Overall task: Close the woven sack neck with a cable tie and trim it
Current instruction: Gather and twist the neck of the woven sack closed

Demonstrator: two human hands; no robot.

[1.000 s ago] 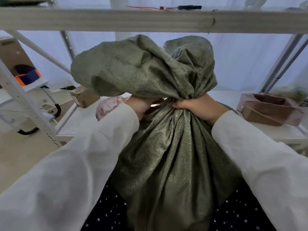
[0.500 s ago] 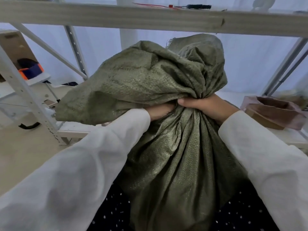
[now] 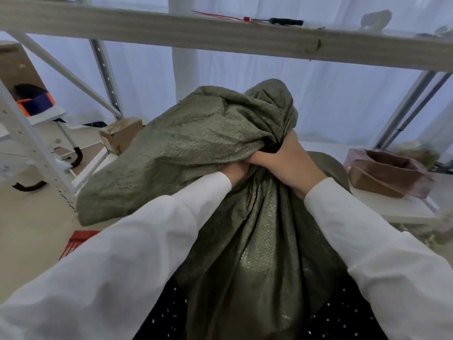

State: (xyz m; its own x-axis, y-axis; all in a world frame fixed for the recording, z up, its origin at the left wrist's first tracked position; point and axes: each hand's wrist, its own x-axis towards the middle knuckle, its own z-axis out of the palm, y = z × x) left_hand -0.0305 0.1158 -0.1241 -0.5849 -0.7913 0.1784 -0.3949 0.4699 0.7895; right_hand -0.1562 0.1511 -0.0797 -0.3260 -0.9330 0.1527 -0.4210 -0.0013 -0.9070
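Observation:
An olive-green woven sack (image 3: 247,241) stands upright in front of me, its neck bunched at mid-frame. My left hand (image 3: 234,171) and my right hand (image 3: 284,163) grip the gathered neck side by side, fingers closed around the fabric. The loose top of the sack (image 3: 196,143) flops over to the left above my left sleeve. On the wooden shelf overhead lie red cable ties (image 3: 220,17) and a black-handled tool (image 3: 282,21), out of my hands.
A wooden shelf board (image 3: 171,30) crosses the top on white metal uprights (image 3: 31,148). A small cardboard box (image 3: 120,136) sits left of the sack, and a pinkish box (image 3: 389,173) stands on the low shelf at right. A red object (image 3: 78,241) lies on the floor.
The sack's loose top has dropped lower and spread further left. My hands have pressed closer together on the neck, and the view has tilted down, showing the floor.

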